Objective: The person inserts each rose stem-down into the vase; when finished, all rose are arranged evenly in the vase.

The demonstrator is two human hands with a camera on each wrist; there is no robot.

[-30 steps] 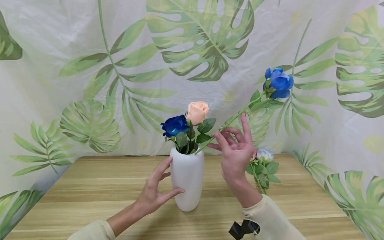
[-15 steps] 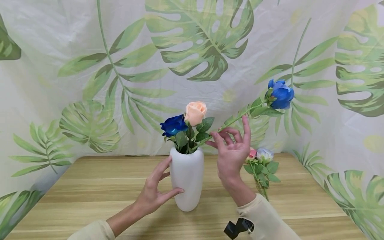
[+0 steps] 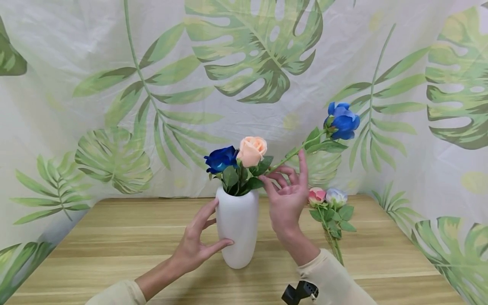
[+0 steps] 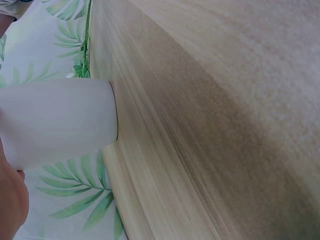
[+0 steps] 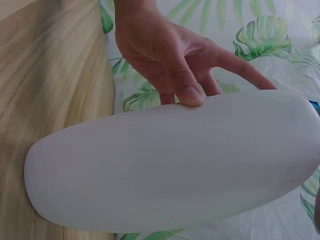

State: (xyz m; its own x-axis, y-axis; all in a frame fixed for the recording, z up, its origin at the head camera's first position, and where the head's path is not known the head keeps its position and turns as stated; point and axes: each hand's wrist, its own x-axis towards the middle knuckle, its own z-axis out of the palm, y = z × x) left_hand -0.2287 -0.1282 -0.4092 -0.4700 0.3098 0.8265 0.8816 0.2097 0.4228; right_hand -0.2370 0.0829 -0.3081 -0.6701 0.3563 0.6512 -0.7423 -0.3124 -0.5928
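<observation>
A white vase (image 3: 237, 231) stands upright on the wooden table, holding a dark blue rose (image 3: 220, 159) and a peach rose (image 3: 252, 151). My left hand (image 3: 198, 239) grips its left side, thumb on the front; the right wrist view shows that hand (image 5: 167, 55) with the thumb against the vase (image 5: 170, 165). To the right of the vase mouth, my right hand (image 3: 287, 201) pinches the green stem of a lighter blue flower (image 3: 343, 121). This stem slants down leftward toward the mouth, its lower end hidden behind the peach rose's leaves. One right finger points up beside the stem.
A pink flower (image 3: 317, 196) and a pale lilac-white flower (image 3: 337, 197) lie on the table (image 3: 137, 231) right of the vase. A leaf-patterned cloth (image 3: 160, 63) hangs behind the table.
My right hand has moved left and slightly down with the blue flower, its stem end passing into the vase mouth. The peach rose has shifted slightly. My left hand keeps its hold.
</observation>
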